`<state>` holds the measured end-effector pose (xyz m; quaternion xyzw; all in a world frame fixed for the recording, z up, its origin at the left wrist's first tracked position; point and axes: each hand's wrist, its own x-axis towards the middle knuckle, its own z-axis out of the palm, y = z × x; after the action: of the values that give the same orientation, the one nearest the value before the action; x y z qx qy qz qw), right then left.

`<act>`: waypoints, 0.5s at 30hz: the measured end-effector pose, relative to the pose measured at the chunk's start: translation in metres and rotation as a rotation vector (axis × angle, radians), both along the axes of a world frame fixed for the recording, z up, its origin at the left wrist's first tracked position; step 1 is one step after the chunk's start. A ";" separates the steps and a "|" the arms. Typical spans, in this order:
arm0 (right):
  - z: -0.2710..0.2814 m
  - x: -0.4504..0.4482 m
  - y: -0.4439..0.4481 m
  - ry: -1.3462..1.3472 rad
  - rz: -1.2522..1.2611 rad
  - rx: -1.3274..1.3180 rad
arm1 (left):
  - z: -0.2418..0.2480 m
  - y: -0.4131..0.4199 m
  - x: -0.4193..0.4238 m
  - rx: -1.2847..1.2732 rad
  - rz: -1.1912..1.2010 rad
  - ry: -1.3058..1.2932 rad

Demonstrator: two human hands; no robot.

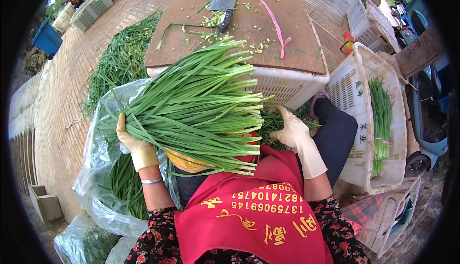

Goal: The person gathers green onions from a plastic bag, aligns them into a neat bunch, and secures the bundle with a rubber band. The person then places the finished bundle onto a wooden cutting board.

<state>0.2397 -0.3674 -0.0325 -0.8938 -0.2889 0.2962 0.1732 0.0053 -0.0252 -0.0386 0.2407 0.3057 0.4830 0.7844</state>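
Observation:
My left hand (pixel 131 136), in a rubber glove, grips a large fanned bunch of garlic chives (pixel 194 109) by its leafy end. The pale cut stems point to the right, above my lap. My right hand (pixel 293 129), also gloved, is apart from the bunch, just right of the stem ends, with thumb and fingers spread. Below and behind it lie loose green leaves (pixel 269 120). In front of me a brown board (pixel 201 53) rests on a white plastic crate (pixel 284 87). A cleaver (pixel 223 7) and a pink tie strip (pixel 272 16) lie on the board among chopped stem bits.
A clear plastic bag (pixel 97 177) holding more chives stands at my left, near a heap of leaves (pixel 125 48). At my right, a white crate (pixel 345 95) contains tied chives (pixel 381 116). A blue bin (pixel 47 37) and a blue vehicle (pixel 429 120) stand farther off.

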 end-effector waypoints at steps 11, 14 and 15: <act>0.052 -0.001 0.083 0.804 -0.166 0.952 | 0.000 0.036 0.009 0.074 0.187 0.004; 0.069 0.015 0.089 0.640 -0.127 0.914 | -0.003 0.029 0.022 0.008 0.218 -0.013; 0.069 0.016 0.087 0.555 -0.099 0.846 | -0.006 0.028 0.022 -0.018 0.208 -0.021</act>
<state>0.2558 -0.2806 0.0364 -0.6455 -0.2842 0.3709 0.6042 0.0273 0.0028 -0.0443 0.1955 0.3249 0.5618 0.7353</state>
